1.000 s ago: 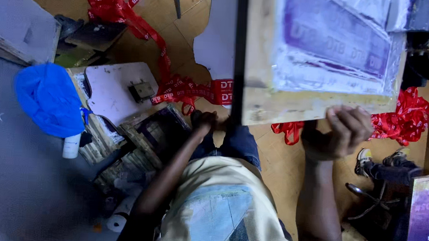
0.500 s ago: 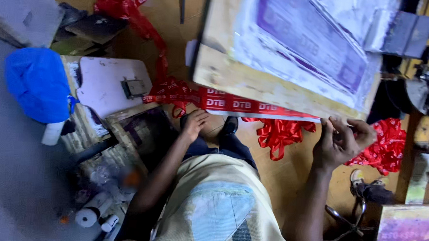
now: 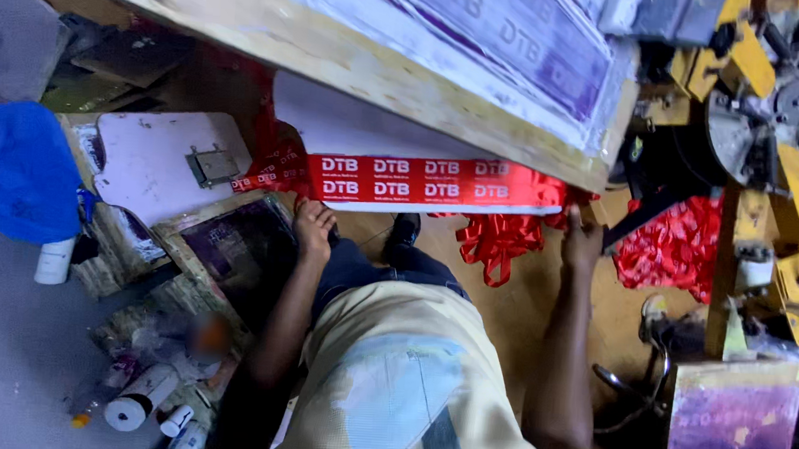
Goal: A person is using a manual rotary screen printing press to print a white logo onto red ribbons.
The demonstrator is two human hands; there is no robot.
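A red ribbon (image 3: pixel 421 180) with white printed marks lies in two flat rows across a white board (image 3: pixel 369 126), under a raised wooden-framed printing screen (image 3: pixel 354 55). My left hand (image 3: pixel 312 227) touches the board's near left edge by the ribbon. My right hand (image 3: pixel 583 240) presses at the ribbon's right end, under the screen's corner. More red ribbon (image 3: pixel 495 244) hangs in loose folds below the board between my hands. My pale yellow shirt fills the lower middle.
A heap of red ribbon (image 3: pixel 675 246) lies at the right beside a yellow metal machine (image 3: pixel 790 184). A blue cloth (image 3: pixel 19 169), a white hinged board (image 3: pixel 158 159), stacked frames and several bottles and tape rolls (image 3: pixel 144 398) sit at the left. A purple-stained frame (image 3: pixel 729 425) stands lower right.
The wooden screen has swung further up, uncovering the white board and two rows of ribbon. Both my hands stay at the ribbon's ends, the right now flatter under the frame corner.
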